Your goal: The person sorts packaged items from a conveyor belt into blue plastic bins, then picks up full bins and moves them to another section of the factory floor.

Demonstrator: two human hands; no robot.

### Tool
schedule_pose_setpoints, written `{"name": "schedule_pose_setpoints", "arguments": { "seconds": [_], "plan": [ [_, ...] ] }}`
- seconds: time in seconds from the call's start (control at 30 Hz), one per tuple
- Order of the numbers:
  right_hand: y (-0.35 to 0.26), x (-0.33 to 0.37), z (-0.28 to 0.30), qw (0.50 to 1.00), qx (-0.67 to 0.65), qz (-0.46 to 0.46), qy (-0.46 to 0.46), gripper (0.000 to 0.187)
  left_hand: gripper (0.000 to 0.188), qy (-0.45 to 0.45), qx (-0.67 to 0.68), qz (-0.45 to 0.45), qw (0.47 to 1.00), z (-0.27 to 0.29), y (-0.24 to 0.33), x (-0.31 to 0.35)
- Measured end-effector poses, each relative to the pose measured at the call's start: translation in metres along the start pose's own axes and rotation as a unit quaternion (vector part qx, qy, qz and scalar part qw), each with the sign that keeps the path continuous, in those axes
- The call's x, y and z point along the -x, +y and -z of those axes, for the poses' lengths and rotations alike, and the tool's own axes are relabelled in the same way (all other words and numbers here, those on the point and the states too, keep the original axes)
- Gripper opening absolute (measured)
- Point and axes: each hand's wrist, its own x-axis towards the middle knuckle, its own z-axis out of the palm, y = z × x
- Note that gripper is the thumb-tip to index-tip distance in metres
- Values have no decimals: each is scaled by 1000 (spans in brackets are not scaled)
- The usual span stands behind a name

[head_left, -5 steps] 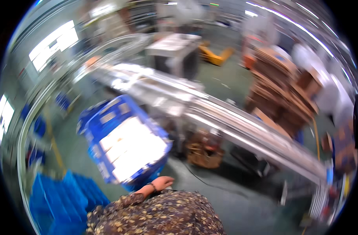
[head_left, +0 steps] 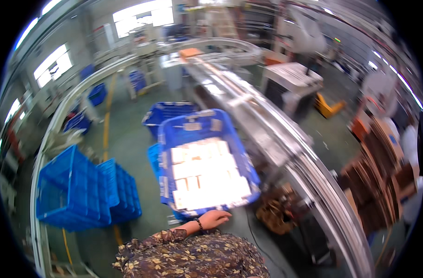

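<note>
My left hand (head_left: 214, 219), with a dark beaded bracelet at the wrist, reaches across in front of my body. Its fingers look loosely stretched out and hold nothing that I can see. Just beyond it is the near rim of a blue plastic crate (head_left: 243, 153); whether the hand touches that rim, I cannot tell. Inside the crate lie several white, box-like pieces (head_left: 204, 171) in rows, washed out by glare. My right hand is out of view.
A metal conveyor (head_left: 285, 148) runs along the crate's right side. Empty blue crates (head_left: 75, 197) stand at left, and another blue crate (head_left: 158, 113) sits behind the full one. A brown carton (head_left: 276, 215) is under the conveyor; stacked cardboard (head_left: 373, 180) lies beyond it. A cable crosses the floor.
My view has swung left, so the crate, conveyor and cardboard now appear farther right. More of the blue crates at left shows. My left hand stays near the crate's front rim.
</note>
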Motion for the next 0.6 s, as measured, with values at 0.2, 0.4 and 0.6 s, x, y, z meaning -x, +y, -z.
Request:
{"name": "schedule_pose_setpoints", "arguments": {
  "seconds": [0.2, 0.4, 0.6],
  "plan": [
    [-239, -154, 75, 937, -100, 288, 170, 30, 24, 422, -116, 110, 892, 104, -61, 63],
    [-492, -154, 109, 867, 113, 401, 273, 26, 25, 544, -117, 353, 752, 107, -94, 155],
    [-571, -196, 16, 685, 125, 638, 329, 31, 23, 576, -56, 432, 692, 57, -98, 183]
  ]
}}
